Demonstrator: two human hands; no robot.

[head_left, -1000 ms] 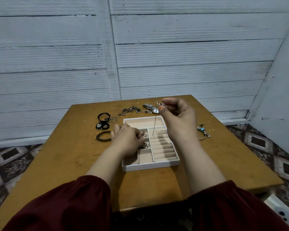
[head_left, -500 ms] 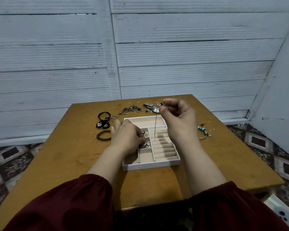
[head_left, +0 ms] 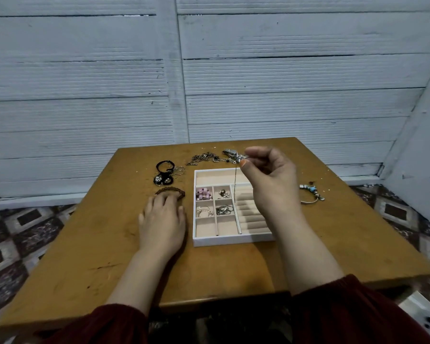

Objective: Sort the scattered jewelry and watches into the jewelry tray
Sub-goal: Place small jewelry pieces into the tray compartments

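Wooden table point(head_left: 333, 244), jewelry tray point(head_left: 233, 240) partly behind right hand point(head_left: 271, 177) with chain point(head_left: 235, 178)

Your left hand point(head_left: 163, 219) has moved off the tray point(head_left: 233, 240) and now lies flat on the worktop point(head_left: 85, 244) just to its left, fingertips at the brown bracelet point(head_left: 170, 189). The tray's small left compartments, covered before, now show pink beads point(head_left: 204, 193) and rings point(head_left: 204, 211).

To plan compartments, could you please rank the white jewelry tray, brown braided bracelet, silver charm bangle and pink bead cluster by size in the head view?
White jewelry tray
brown braided bracelet and silver charm bangle, alike
pink bead cluster
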